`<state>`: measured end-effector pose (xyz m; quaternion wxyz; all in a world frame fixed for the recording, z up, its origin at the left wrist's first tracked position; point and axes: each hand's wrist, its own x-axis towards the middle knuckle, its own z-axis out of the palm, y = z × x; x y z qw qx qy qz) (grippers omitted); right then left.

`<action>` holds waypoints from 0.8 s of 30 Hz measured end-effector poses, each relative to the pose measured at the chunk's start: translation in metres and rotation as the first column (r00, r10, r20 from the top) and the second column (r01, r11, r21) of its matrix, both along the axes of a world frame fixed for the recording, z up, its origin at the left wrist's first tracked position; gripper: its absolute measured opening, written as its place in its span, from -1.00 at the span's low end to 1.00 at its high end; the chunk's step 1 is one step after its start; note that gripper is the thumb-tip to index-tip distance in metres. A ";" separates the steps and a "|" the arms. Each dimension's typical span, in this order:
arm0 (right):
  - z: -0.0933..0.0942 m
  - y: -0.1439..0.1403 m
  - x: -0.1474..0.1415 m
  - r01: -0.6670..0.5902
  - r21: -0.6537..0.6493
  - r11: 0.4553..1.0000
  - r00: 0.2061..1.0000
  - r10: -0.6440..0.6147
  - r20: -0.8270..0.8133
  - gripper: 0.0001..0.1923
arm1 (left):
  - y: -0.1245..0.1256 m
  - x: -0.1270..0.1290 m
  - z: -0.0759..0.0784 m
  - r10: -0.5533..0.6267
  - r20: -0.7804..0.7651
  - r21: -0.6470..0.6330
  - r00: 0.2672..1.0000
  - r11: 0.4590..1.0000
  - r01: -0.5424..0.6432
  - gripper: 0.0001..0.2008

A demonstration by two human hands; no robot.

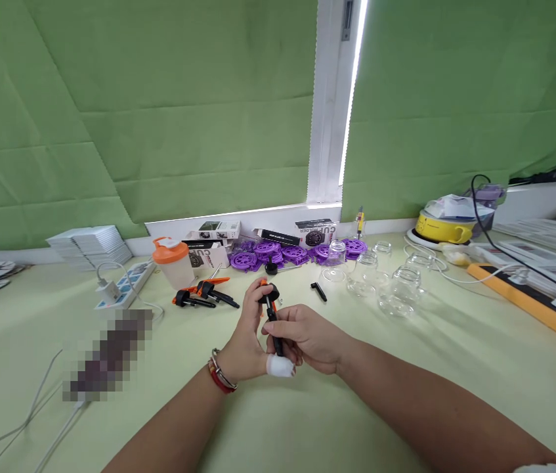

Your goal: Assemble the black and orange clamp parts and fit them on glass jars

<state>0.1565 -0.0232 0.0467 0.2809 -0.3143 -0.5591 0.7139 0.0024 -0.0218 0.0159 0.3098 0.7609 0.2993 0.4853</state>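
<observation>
Between my hands is a black-and-orange part (272, 311) with a round black cap-like end and a long black lever or handle pointing toward me. My left hand (244, 341) is closed around its top and side, a white wrapping on the thumb. With bent fingers, my right hand (310, 335) grips the black handle. Just beyond lies a loose black lever piece (318, 292). A black round cap with a thin stem (271, 265) stands behind. Similar black-and-orange parts (209, 290) lie left of my hands.
Several clear glass jars (398, 295) stand at right. Purple wheel-shaped pieces (268, 251) and cup holder boxes (314, 233) line the back. An orange-lidded shaker (173, 263) and power strip (127, 286) are at left, with cables (34, 410) nearby.
</observation>
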 end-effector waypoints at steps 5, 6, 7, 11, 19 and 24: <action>-0.006 0.019 0.013 0.005 0.568 0.823 0.879 -0.275 0.390 -0.77 | 0.015 -0.013 -0.004 0.125 -0.094 0.112 0.988 0.987 -0.115 -0.01; -0.009 0.023 0.014 -0.066 0.685 0.726 0.805 -0.367 0.466 -0.79 | 0.018 -0.016 -0.005 0.171 -0.113 0.110 0.979 0.981 -0.159 -0.16; -0.013 0.027 0.015 -0.151 0.753 0.640 0.731 -0.441 0.521 -0.80 | 0.021 -0.019 -0.006 0.223 -0.141 0.106 0.965 0.972 -0.209 -0.34; -0.026 0.035 0.011 -0.359 0.777 0.517 0.592 -0.518 0.618 -0.76 | 0.032 -0.025 -0.013 0.326 -0.322 0.128 0.889 0.945 -0.300 -0.67; -0.034 0.047 0.015 -0.230 0.774 0.590 0.642 -0.505 0.576 -0.67 | 0.054 -0.057 -0.010 0.688 -0.323 0.333 0.650 0.725 -0.603 -0.70; -0.036 0.052 0.021 -0.227 0.736 0.638 0.635 -0.476 0.609 -0.68 | 0.071 -0.081 -0.017 0.812 -0.339 0.336 0.474 0.575 -0.746 -0.70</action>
